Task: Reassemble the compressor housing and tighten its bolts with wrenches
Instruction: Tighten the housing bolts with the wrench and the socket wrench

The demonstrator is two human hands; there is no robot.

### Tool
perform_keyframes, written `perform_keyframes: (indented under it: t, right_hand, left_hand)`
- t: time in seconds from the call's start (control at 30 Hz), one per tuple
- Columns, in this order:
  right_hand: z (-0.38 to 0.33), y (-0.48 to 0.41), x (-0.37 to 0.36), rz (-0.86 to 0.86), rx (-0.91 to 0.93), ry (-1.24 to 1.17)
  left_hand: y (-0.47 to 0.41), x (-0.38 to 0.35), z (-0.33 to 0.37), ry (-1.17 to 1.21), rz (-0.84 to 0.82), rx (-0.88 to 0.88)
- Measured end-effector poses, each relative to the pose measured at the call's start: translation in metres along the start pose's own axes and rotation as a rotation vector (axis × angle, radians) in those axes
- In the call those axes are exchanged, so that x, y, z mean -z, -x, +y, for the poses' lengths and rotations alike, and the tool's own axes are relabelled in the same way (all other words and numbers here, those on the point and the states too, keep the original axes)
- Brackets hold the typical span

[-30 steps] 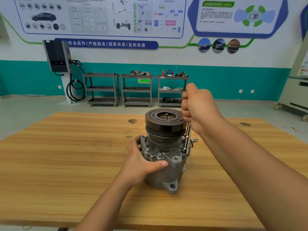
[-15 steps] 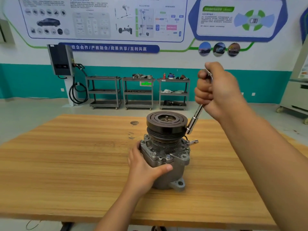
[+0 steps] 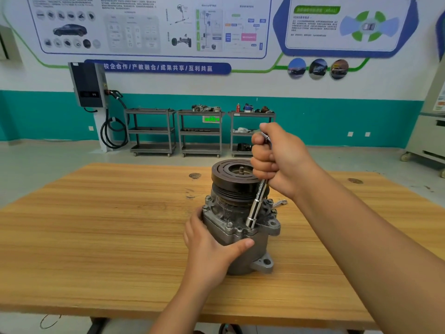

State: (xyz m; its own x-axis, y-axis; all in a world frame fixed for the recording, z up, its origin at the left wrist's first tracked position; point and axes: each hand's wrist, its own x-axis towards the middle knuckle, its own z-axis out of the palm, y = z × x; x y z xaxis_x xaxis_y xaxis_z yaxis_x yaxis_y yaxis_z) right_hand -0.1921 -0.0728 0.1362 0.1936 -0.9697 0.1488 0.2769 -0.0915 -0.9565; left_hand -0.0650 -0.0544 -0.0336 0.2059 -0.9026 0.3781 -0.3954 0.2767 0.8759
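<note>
Grey metal compressor housing [image 3: 243, 251] upright mid wooden table [image 3: 96, 237]. Left hand [image 3: 212, 251] clamped round its body. Right hand [image 3: 277, 160] fisted on socket wrench [image 3: 256, 203], tip seated on a flange bolt [image 3: 250, 229].

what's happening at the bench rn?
A person is bolting up a compressor standing upright on the wooden table. The left hand grips the housing to steady it. The right hand holds a socket wrench, tilted, with its socket set on a bolt at the front of the flange. Other flange bolts are in place. A second wrench lies on the table behind the compressor.
</note>
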Motion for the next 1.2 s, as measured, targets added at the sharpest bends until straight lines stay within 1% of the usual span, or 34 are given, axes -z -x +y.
perform_keyframes:
  t: [0.13, 0.23, 0.3, 0.4, 0.47, 0.57, 0.67, 0.8, 0.9, 0.97, 1.03, 1.1, 1.2]
  right_hand:
    - [0.000, -0.001, -0.008, -0.031, 0.012, 0.118]
    - [0.003, 0.000, -0.012, -0.052, 0.036, 0.116]
    - [0.005, 0.000, -0.013, -0.029, 0.040, 0.105]
    - [0.006, 0.001, -0.015, 0.121, 0.045, 0.094]
    - [0.010, 0.004, -0.019, 0.223, 0.081, 0.112]
    - [0.015, 0.010, -0.023, 0.305, 0.155, 0.211]
    - [0.016, 0.011, -0.026, 0.421, 0.196, 0.180]
    - [0.018, 0.007, -0.030, 0.586, 0.260, 0.239]
    - [0.016, 0.004, -0.030, 0.671, 0.263, 0.316]
    - [0.014, 0.001, -0.028, 0.684, 0.258, 0.350]
    - [0.014, -0.001, -0.023, 0.662, 0.242, 0.360]
    - [0.013, -0.003, -0.019, 0.588, 0.224, 0.321]
    - [0.012, 0.000, -0.012, 0.467, 0.187, 0.282]
  left_hand:
    - [0.000, 0.000, 0.001, -0.011, 0.007, 0.002]
    - [0.000, 0.001, 0.001, -0.013, 0.019, 0.003]
    - [-0.001, 0.001, 0.002, -0.009, 0.031, 0.004]
    - [0.001, -0.002, 0.003, 0.002, 0.060, 0.008]
    - [0.003, -0.005, 0.004, 0.008, 0.094, 0.007]
    - [0.007, -0.009, 0.004, 0.022, 0.146, -0.007]
    - [0.009, -0.013, 0.003, 0.010, 0.171, -0.007]
    - [0.013, -0.019, 0.012, -0.035, 0.256, 0.042]
    - [0.020, -0.033, 0.023, -0.095, 0.348, 0.116]
    - [0.025, -0.044, 0.030, -0.105, 0.404, 0.153]
    - [0.029, -0.053, 0.034, -0.109, 0.449, 0.145]
    - [0.029, -0.057, 0.034, -0.130, 0.475, 0.127]
    - [0.029, -0.051, 0.027, -0.146, 0.435, 0.120]
